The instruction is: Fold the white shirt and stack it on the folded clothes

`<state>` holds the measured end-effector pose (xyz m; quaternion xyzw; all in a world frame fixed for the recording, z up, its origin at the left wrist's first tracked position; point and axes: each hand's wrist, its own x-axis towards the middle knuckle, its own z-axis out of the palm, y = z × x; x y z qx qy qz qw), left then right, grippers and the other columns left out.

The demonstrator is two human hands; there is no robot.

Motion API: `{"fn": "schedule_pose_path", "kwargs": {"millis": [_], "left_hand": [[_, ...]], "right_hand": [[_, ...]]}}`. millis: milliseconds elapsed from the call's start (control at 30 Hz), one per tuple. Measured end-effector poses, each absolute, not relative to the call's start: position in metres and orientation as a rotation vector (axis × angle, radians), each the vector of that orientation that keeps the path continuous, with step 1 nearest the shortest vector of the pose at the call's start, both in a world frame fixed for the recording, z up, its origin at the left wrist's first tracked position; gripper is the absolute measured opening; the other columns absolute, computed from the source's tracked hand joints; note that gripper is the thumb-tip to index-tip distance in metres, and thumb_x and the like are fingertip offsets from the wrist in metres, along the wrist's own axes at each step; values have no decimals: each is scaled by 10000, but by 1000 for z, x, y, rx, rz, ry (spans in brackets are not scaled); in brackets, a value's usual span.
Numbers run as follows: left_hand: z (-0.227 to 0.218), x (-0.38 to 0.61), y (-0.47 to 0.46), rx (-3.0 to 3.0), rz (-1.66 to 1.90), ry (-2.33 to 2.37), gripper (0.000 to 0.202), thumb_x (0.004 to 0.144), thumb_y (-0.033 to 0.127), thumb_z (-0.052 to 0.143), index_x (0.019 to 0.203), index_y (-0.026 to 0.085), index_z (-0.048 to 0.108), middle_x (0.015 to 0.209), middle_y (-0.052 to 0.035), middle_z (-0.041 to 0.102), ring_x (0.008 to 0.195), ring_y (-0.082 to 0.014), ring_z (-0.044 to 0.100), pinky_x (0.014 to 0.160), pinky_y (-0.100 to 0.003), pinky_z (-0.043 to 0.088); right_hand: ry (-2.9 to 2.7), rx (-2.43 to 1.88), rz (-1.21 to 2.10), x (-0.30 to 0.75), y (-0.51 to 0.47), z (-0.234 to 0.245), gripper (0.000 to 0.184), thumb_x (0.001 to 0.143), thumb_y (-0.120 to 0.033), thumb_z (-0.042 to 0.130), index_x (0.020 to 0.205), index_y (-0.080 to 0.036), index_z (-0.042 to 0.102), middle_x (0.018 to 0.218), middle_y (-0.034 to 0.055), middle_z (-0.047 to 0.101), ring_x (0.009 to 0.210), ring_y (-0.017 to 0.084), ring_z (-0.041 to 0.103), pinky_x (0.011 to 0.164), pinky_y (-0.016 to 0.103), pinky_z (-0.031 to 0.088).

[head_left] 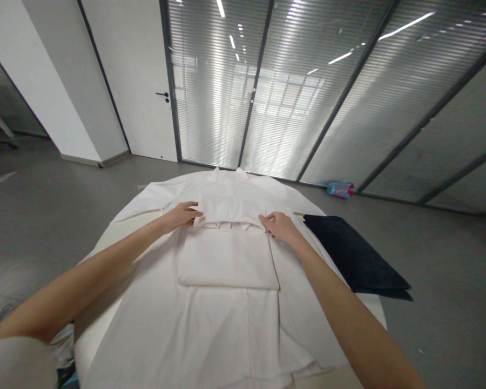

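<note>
White shirt lies spread across the centre of the frame, presumably as a flat base beneath the folded cloth at mid-frame. Left hand and right hand pinch opposite ends of the cloth's upper flap, apparently to keep that edge straight. Inner layers are hidden; whether cloth and shirt join cannot be told. Table is mostly covered.

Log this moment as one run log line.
left hand: fingers at left end of white fold; right hand: fingers at right end; shirt: spread underneath; navy cloth: folded, to the right
</note>
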<state>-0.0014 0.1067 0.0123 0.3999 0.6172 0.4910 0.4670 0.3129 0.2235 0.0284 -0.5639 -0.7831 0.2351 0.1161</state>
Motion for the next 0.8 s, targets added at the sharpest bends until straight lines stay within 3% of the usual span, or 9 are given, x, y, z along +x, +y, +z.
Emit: {"fn": "schedule_pose_path", "kwargs": {"millis": [100, 200, 400, 567, 633, 700, 800], "left_hand": [[15, -11, 66, 1157, 1022, 1751, 735, 635, 474, 848, 1252, 156, 606, 679, 5, 658, 539, -144, 584, 527, -258, 465], [17, -7, 17, 1153, 781, 1616, 793, 752, 586, 740, 1401, 209, 481, 697, 0, 659, 545, -157, 590, 481, -243, 419], [16, 27, -39, 981, 894, 1389, 790, 761, 465, 788, 1451, 340, 425, 875, 11, 592, 676, -163, 657, 498, -229, 452], [4, 37, -47, 852, 872, 1320, 772, 725, 431, 835, 1414, 321, 505, 990, -38, 636, 798, -237, 728, 511, -253, 502], [-3, 39, -49, 834, 870, 1308, 788, 706, 431, 852, 1414, 303, 529, 1005, -57, 679, 912, -283, 734, 582, -289, 557], [-10, 39, -52, 854, 899, 1295, 773, 710, 424, 854, 1410, 282, 558, 998, -67, 727, 1015, -287, 715, 761, -349, 590], [-18, 36, -54, 946, 905, 1317, 684, 730, 433, 839, 1356, 252, 632, 998, -75, 770, 994, -254, 717, 922, -392, 547]], "right_hand": [[-2431, -1657, 716, 340, 193, 31, 423, 948, -485, 551, 681, -167, 629, 593, 76, 668, 520, 162, 601, 590, 264, 409], [-2459, -1547, 1015, 364, 157, 23, 471, 926, -515, 553, 578, -197, 556, 517, 51, 622, 433, 141, 542, 498, 258, 385], [-2002, -1422, 1501, 384, 113, 9, 357, 762, -548, 681, 741, -211, 566, 469, -27, 562, 328, 108, 443, 347, 226, 332], [-1661, -1377, 1626, 381, 99, 2, 451, 672, -586, 697, 871, -215, 536, 551, -43, 587, 380, 135, 539, 319, 220, 365], [-1606, -1377, 1615, 379, 96, -2, 505, 649, -617, 682, 913, -227, 498, 568, -59, 575, 388, 153, 565, 287, 213, 329], [-1610, -1376, 1571, 378, 92, -5, 542, 646, -632, 666, 959, -237, 466, 557, -81, 558, 352, 147, 533, 271, 202, 282], [-1662, -1366, 1503, 377, 88, -6, 524, 686, -588, 639, 1031, -249, 439, 519, -118, 514, 302, 109, 420, 290, 188, 228]]}}
